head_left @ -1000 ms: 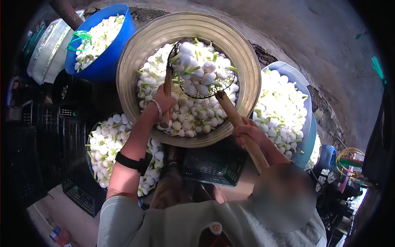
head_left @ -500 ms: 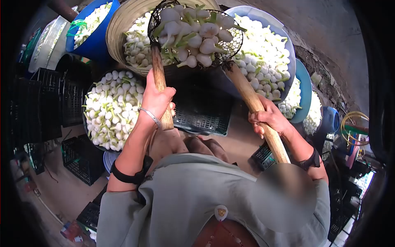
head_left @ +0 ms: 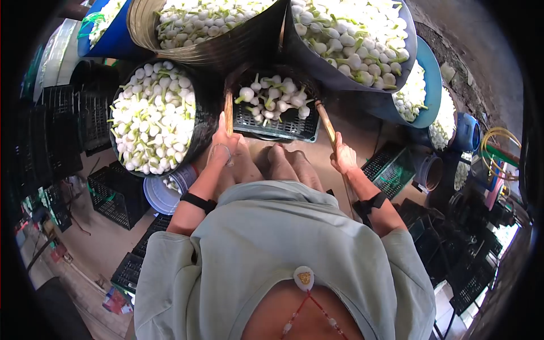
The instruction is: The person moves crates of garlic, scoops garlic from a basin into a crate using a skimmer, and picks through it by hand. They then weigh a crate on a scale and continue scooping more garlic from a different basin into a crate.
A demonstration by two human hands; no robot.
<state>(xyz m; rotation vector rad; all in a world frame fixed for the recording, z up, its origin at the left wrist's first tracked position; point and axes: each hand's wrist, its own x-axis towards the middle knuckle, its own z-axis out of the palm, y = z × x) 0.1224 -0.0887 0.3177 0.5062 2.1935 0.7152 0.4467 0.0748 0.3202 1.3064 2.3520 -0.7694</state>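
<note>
White onion bulbs with short green stems [head_left: 276, 99] lie in a low dark plastic crate [head_left: 294, 131] in front of my feet. My left hand [head_left: 224, 141] is closed round a wooden handle [head_left: 229, 113] at the crate's left side. In my right hand [head_left: 343, 156] is another wooden handle [head_left: 325, 120], slanting down to the crate's right side. The mesh scoop at the handles' far ends is low and dark around the onions, mostly hidden. Left of my left hand stands a dark tub heaped with white onions [head_left: 153, 122].
Beyond the crate stand a tan tub [head_left: 139, 25] and a large grey tub [head_left: 407, 39], both full of onions. A teal tub [head_left: 433, 85] is at right. Black crates [head_left: 116, 195] stand at left, a green-black crate [head_left: 391, 170] at right. A light blue bucket [head_left: 161, 198] sits by my left arm.
The mesh scoop full of onions has come down from over the tubs to the crate, where onions now lie. Both hands have moved down with the handles, and my view has shifted.
</note>
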